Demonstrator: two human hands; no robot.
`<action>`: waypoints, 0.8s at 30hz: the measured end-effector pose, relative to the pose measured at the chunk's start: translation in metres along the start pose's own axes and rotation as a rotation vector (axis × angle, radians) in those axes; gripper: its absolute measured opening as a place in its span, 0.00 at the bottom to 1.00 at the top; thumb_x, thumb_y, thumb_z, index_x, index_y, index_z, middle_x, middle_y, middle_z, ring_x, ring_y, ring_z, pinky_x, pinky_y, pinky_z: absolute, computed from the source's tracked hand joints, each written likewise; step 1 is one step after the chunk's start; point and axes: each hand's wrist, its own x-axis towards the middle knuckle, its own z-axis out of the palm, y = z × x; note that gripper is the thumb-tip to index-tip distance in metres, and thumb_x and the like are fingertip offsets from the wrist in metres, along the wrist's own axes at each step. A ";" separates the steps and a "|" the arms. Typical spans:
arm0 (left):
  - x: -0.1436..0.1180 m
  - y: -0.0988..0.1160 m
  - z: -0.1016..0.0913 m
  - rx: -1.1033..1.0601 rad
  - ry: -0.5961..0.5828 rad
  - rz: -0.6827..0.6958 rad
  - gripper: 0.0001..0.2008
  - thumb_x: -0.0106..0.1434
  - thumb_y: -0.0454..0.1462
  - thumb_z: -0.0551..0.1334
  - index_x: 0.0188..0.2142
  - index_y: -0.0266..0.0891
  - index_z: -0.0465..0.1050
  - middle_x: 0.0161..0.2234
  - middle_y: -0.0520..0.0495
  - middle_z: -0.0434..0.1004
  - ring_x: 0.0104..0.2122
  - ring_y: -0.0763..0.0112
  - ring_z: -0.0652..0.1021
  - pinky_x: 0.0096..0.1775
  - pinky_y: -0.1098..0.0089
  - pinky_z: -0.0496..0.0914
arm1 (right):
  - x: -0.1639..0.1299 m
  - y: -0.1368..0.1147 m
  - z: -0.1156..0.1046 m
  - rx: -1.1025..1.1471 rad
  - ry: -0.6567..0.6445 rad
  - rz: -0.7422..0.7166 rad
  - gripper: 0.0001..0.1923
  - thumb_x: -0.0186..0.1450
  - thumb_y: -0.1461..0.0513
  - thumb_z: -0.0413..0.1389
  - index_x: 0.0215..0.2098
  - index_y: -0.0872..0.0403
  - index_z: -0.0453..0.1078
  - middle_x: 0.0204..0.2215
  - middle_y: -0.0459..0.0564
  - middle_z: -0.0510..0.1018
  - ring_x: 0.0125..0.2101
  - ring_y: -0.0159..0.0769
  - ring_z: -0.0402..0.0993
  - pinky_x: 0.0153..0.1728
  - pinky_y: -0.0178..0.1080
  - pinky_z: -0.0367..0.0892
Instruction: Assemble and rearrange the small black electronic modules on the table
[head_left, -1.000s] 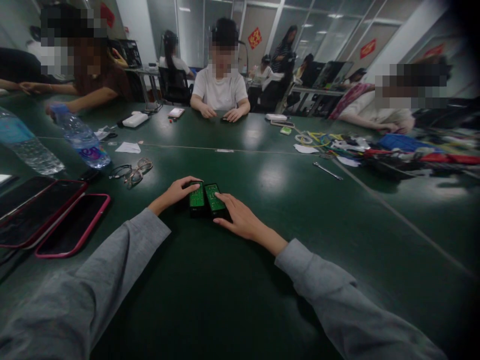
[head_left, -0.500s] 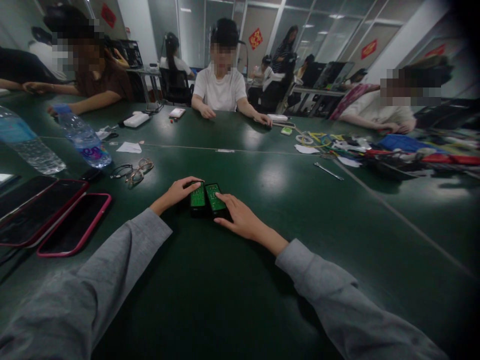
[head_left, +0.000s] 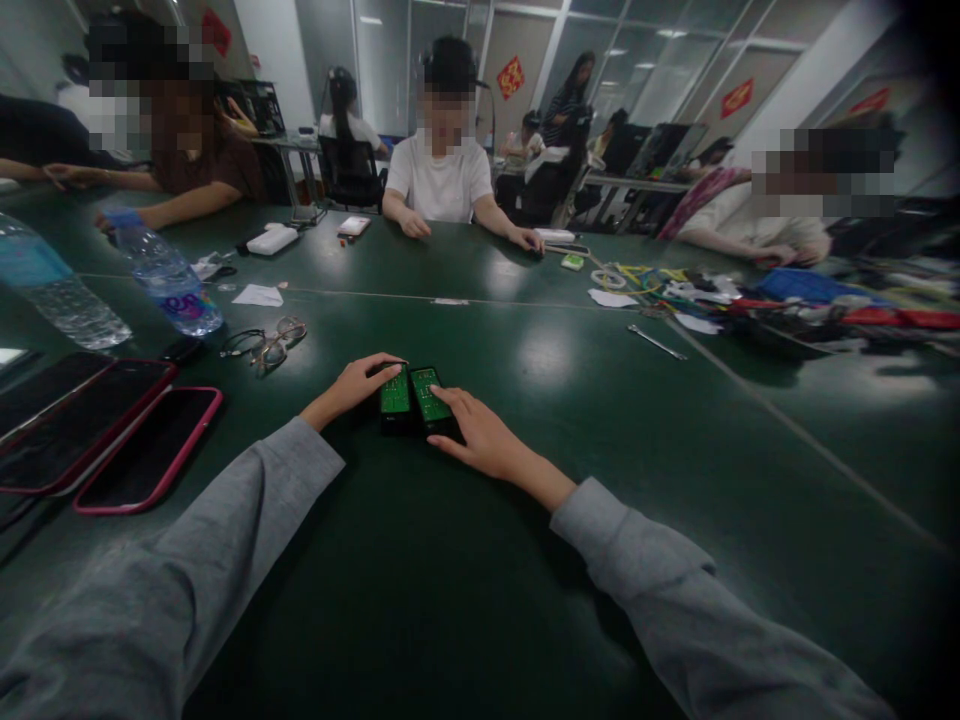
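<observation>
Two small black cases lie side by side on the dark green table, each with a green circuit board facing up. My left hand (head_left: 358, 384) grips the far end of the left circuit board in its black case (head_left: 395, 400), fingertips along its far edge. The right circuit board in its black case (head_left: 430, 402) is slightly turned, its far end close to the left one. My right hand (head_left: 486, 432) holds it from the right, one finger lying over the board and the thumb by the near end. The undersides of both cases are hidden.
Phones, one in a red-edged case (head_left: 150, 450), lie at left near water bottles (head_left: 169, 275) and eyeglasses (head_left: 277, 345). A wrench (head_left: 656, 342) lies right, before a heap of cables and tools (head_left: 795, 300). Co-workers sit around the table, one opposite in a white shirt (head_left: 442, 180).
Both my hands and the two cases stay in place. At the right, a co-worker's head and hands have shifted slightly.
</observation>
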 end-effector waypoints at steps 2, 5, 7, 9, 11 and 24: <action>0.000 0.001 0.000 0.001 0.001 -0.003 0.19 0.65 0.50 0.57 0.50 0.45 0.75 0.50 0.46 0.78 0.51 0.59 0.76 0.55 0.57 0.68 | 0.000 0.000 0.000 -0.003 -0.002 0.002 0.41 0.67 0.41 0.48 0.70 0.51 0.44 0.62 0.61 0.63 0.60 0.51 0.64 0.59 0.59 0.62; -0.001 0.002 -0.001 -0.002 0.003 0.007 0.20 0.65 0.50 0.57 0.50 0.45 0.75 0.51 0.46 0.78 0.52 0.60 0.76 0.55 0.57 0.67 | 0.000 -0.001 -0.001 -0.007 -0.011 0.010 0.41 0.67 0.41 0.47 0.70 0.51 0.44 0.62 0.60 0.63 0.60 0.52 0.63 0.60 0.59 0.62; -0.001 0.002 -0.001 -0.004 0.001 0.011 0.20 0.65 0.50 0.57 0.50 0.45 0.75 0.51 0.46 0.78 0.52 0.60 0.76 0.56 0.57 0.67 | -0.001 -0.001 -0.002 -0.012 -0.019 0.019 0.41 0.67 0.41 0.47 0.70 0.53 0.45 0.62 0.61 0.63 0.60 0.51 0.63 0.60 0.58 0.62; -0.002 0.002 -0.001 0.000 0.002 0.011 0.20 0.65 0.50 0.57 0.50 0.44 0.75 0.51 0.46 0.78 0.51 0.60 0.76 0.56 0.57 0.67 | -0.001 -0.002 -0.002 -0.016 -0.018 0.021 0.41 0.68 0.41 0.47 0.70 0.53 0.45 0.62 0.61 0.63 0.60 0.51 0.64 0.60 0.58 0.62; -0.002 0.002 -0.001 0.003 0.003 0.015 0.20 0.65 0.50 0.57 0.50 0.44 0.75 0.51 0.46 0.78 0.51 0.60 0.76 0.56 0.57 0.67 | -0.001 -0.003 -0.002 -0.017 -0.012 0.014 0.40 0.68 0.41 0.47 0.70 0.53 0.45 0.62 0.61 0.63 0.60 0.51 0.64 0.59 0.58 0.63; 0.000 0.000 -0.001 0.027 -0.007 0.000 0.22 0.65 0.52 0.56 0.51 0.44 0.75 0.51 0.46 0.77 0.51 0.59 0.76 0.55 0.57 0.68 | 0.000 -0.003 -0.006 -0.085 0.107 0.051 0.29 0.70 0.49 0.49 0.64 0.54 0.57 0.54 0.57 0.70 0.50 0.45 0.70 0.50 0.50 0.70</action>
